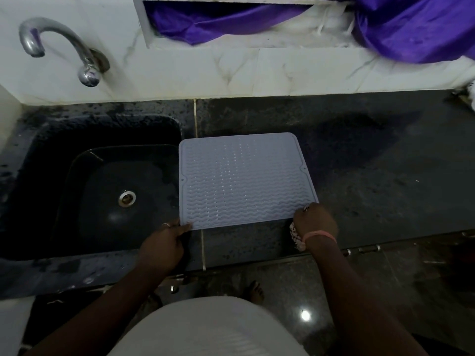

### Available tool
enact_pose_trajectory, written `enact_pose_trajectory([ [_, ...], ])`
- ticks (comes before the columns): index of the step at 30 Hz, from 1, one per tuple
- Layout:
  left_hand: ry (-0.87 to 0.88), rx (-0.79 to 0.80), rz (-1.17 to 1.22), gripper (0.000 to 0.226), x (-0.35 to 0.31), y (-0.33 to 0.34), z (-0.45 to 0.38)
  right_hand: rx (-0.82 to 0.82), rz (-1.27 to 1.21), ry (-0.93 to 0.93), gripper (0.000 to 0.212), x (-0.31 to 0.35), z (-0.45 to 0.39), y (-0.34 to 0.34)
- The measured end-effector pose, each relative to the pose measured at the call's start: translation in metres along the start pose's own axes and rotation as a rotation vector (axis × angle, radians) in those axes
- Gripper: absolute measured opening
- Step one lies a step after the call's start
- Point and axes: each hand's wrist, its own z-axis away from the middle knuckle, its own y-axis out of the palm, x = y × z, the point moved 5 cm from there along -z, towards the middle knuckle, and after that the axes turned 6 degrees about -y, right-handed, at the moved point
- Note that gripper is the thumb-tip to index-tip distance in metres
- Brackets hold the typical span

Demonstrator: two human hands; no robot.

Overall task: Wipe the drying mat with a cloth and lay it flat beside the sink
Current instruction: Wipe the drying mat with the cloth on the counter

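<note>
One tap (61, 51): chrome, curved, on the marble wall, far up and left of both hands.

One sink (38, 155): dark basin with one metal drain (126, 198), directly left of the left hand.

One left hand (164, 242): its fingers (185, 227) pinch the near left corner of the mat, thumb on top at the edge.

One drying mat (241, 179): pale grey-blue, ribbed in wavy lines, lying flat on the dark worktop (372, 176). It sits just right of the sink, its left edge along the sink rim, and stretches away from both hands between them.

One right hand (314, 222): its fingers curl at the near right corner of the mat, touching it; whether they grip the mat cannot be told. One pink band at the wrist.

One cloth (297, 237): white with red pattern, bunched under the right hand's palm, held there.

One purple fabric (401, 29): draped at the wall opening, far beyond the right hand.
</note>
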Motion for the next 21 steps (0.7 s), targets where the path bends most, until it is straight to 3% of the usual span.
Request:
enact_pose_trajectory([
  [8, 0.020, 0.013, -0.009, 0.051, 0.003, 0.001, -0.004, 0.066, 0.053, 0.026, 0.031, 0.008, 0.008, 0.010],
  [11, 0.027, 0.014, 0.000, 0.053, 0.005, 0.001, -0.003, 0.067, 0.118, -0.074, 0.027, 0.021, 0.015, 0.015],
  [14, 0.025, 0.019, 0.013, 0.055, 0.007, 0.002, -0.002, 0.045, 0.110, -0.255, 0.039, 0.040, 0.029, 0.032],
  [17, 0.044, 0.028, 0.009, 0.059, 0.008, 0.002, 0.000, -0.002, 0.051, -0.197, 0.023, 0.062, 0.049, 0.033],
  [21, 0.064, 0.009, 0.045, 0.057, 0.011, -0.002, -0.003, 0.044, 0.057, -0.251, 0.021, 0.085, 0.065, 0.047],
])
